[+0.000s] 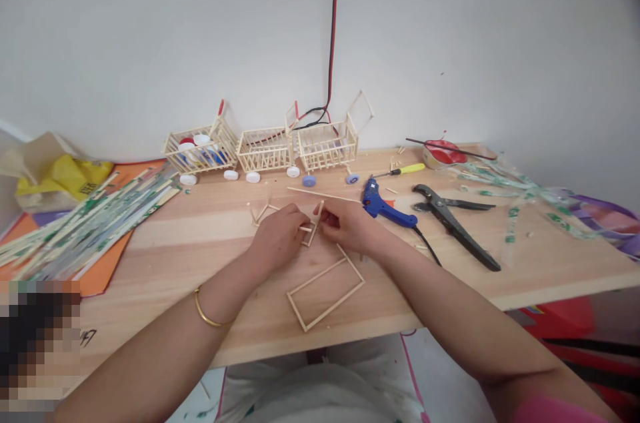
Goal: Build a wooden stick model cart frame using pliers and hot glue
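Note:
My left hand [285,235] is closed on a short wooden stick [305,229], its fingers pinched near the middle of the table. Close beside it, my right hand [345,221] pinches an upright wooden stick [319,215]. The two sticks appear to meet in a small angled piece between my hands; the exact joint is partly hidden by fingers. Below them a rectangular stick frame [327,299] lies flat on the wood. Just behind my left hand is another small stick frame [263,212], partly covered by that hand.
Three stick carts with round wheels, including a middle cart [265,149], stand along the wall. A blue glue gun [385,206], a black-handled cutter [457,226] and a yellow screwdriver [407,170] lie right. Wrapped sticks [105,223] are heaped left; a bowl [443,154] sits back right.

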`<state>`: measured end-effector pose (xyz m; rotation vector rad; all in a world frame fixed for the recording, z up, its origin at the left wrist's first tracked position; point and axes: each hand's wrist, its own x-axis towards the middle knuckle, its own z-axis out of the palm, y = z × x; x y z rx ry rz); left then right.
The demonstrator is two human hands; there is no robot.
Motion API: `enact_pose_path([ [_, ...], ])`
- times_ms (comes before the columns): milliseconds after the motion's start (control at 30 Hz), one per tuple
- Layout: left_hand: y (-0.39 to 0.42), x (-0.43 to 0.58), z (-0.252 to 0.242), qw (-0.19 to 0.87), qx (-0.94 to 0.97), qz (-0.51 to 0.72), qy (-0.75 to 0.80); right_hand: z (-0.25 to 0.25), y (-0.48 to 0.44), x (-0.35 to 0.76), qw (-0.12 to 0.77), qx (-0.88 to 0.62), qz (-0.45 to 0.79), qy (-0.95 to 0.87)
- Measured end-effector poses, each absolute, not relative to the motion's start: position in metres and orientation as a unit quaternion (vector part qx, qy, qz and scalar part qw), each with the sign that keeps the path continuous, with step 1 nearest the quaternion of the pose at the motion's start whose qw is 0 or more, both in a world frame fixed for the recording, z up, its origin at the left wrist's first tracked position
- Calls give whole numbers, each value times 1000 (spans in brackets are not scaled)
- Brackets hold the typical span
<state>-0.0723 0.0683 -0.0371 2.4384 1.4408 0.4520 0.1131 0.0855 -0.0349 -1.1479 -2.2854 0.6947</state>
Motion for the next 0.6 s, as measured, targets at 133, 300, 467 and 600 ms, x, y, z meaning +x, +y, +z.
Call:
enact_pose_path([
  [133, 68, -72, -36, 136, 842, 157, 497, -33, 86, 113, 238, -425, 252, -836],
  [300, 69, -76, -30, 145, 844, 169, 489, -32, 86, 117, 242, -423, 217, -846],
  [467, 66, -85, -22, 178, 880, 115, 425, -37, 90, 121, 230, -427, 182, -855],
  [600, 64, -87, -21, 170, 882, 101, 427, -38, 92, 123, 204, -443, 161, -858],
])
